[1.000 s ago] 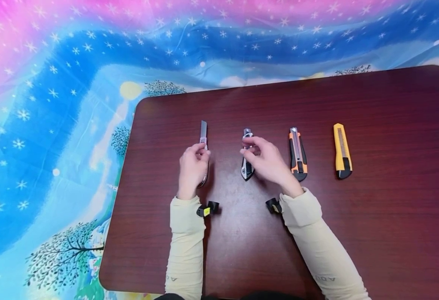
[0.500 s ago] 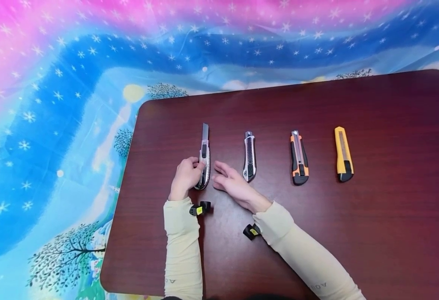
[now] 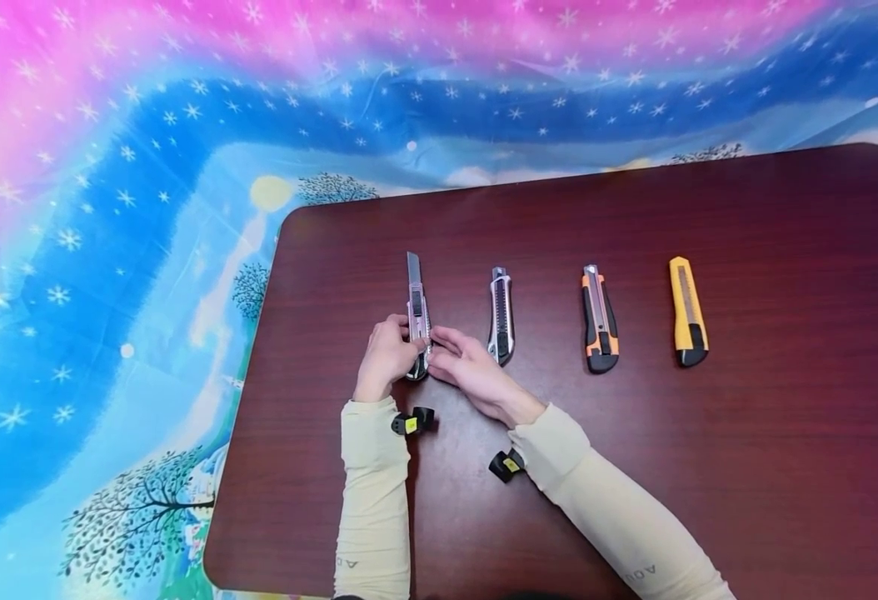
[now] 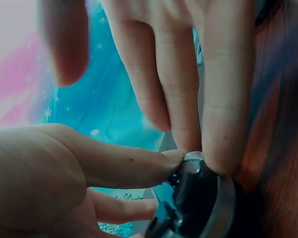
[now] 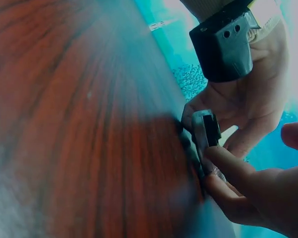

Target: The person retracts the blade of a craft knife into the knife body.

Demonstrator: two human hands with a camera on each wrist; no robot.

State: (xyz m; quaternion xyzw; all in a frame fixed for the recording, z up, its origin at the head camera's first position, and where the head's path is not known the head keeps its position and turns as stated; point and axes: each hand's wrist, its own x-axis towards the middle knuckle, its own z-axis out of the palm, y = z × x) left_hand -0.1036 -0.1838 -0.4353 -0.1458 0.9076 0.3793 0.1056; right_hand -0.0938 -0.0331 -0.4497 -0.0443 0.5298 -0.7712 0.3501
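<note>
The leftmost snap-off utility knife (image 3: pixel 417 304), silver and black with its blade slid out, points away from me. My left hand (image 3: pixel 386 357) pinches its handle, thumb (image 4: pixel 134 166) on one side, fingers on the other. From the right, my right hand (image 3: pixel 476 375) touches the handle with nearly straight fingertips. Its thumb stays apart from the knife in the right wrist view. Both hands partly hide the handle's (image 4: pixel 196 198) lower end. A second silver and black utility knife (image 3: pixel 501 312) lies just beyond my right fingers, its tail near the hand.
Farther right lie an orange and black utility knife (image 3: pixel 599 321) and a yellow one (image 3: pixel 686 312), roughly in a row. They rest on a dark red-brown wooden table (image 3: pixel 784 458) with rounded corners. A patterned cloth (image 3: pixel 147 167) hangs behind and to the left.
My right hand moved left, away from the second knife, to the leftmost knife. My left hand came down its handle and shifted the knife slightly right, against my right fingertips.
</note>
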